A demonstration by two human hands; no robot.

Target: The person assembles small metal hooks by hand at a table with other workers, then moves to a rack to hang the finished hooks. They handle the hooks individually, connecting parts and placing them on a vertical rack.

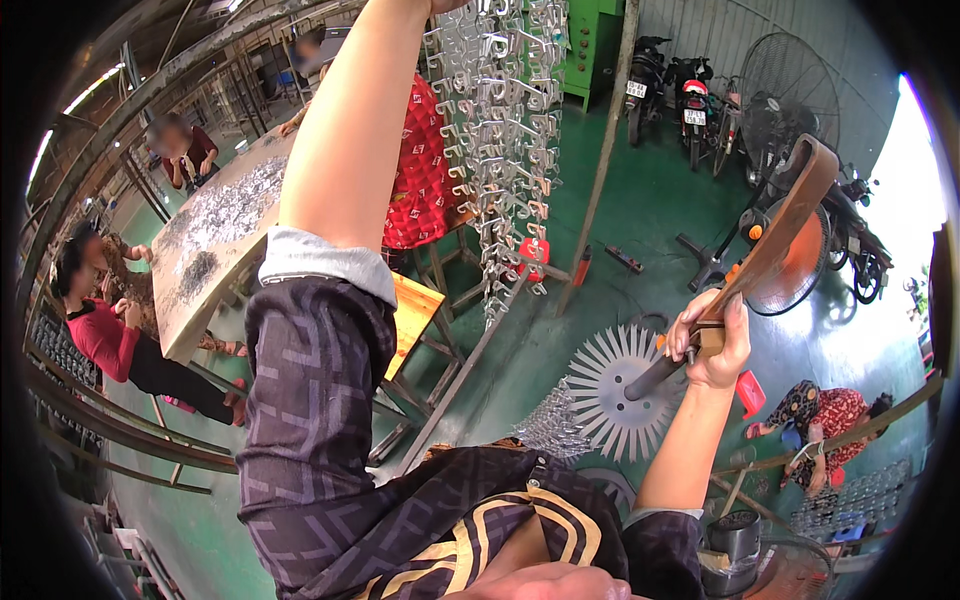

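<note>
The left hand (445,4) reaches up out of frame at the top of a hanging cluster of small silver metal hooks (505,130) — its grip cannot be told. The right hand (712,345) is closed round a worn wooden-handled tool (775,245). Many hooks already hang; more loose silver pieces lie heaped on the long bench (215,245) — work seemingly midway.

Standing fan (790,150) stands on green floor (650,200). Parked motorcycles (670,85) stand left of the fan, with a green cabinet (592,45) beyond them. Worktop (215,240) strewn with metal pieces lies far left of the fan.
</note>
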